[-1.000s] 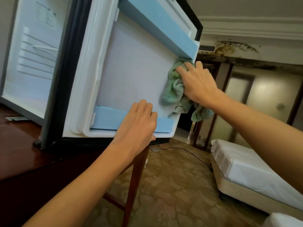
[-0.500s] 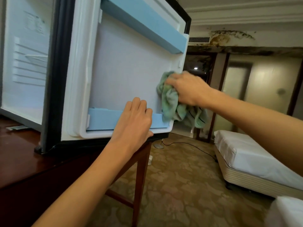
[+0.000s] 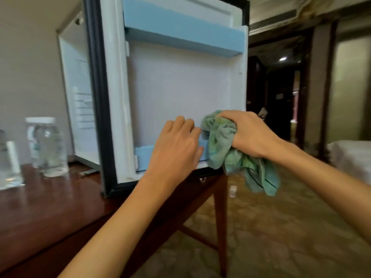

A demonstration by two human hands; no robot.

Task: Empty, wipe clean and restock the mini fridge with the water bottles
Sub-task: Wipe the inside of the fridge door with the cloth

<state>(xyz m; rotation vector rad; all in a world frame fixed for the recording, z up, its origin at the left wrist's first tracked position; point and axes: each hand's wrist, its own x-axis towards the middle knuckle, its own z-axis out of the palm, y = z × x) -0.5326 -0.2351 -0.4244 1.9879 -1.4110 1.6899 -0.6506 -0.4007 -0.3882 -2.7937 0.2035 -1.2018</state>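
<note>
The mini fridge (image 3: 80, 101) stands on a dark wooden table (image 3: 50, 213) with its door (image 3: 176, 89) swung open toward me. My left hand (image 3: 176, 147) grips the door's lower blue shelf rail (image 3: 143, 157), fingers curled over its top. My right hand (image 3: 251, 133) holds a bunched green cloth (image 3: 222, 143) against the door's lower right corner; part of the cloth hangs below the door. Two clear water bottles stand on the table to the fridge's left, one with a white cap (image 3: 47, 147) and one cut off by the frame edge (image 3: 8, 163).
An upper blue door shelf (image 3: 184, 35) crosses the door's top. A table leg (image 3: 220, 223) stands below the door. Patterned carpet (image 3: 281, 237) covers the floor. A white bed (image 3: 349, 157) is at the right, and a dark hallway (image 3: 281, 97) lies behind.
My right hand has wiped the cloth down the door's right edge from the upper shelf to the bottom corner. My view has swung left, bringing the bottles into sight. The left hand stays on the rail.
</note>
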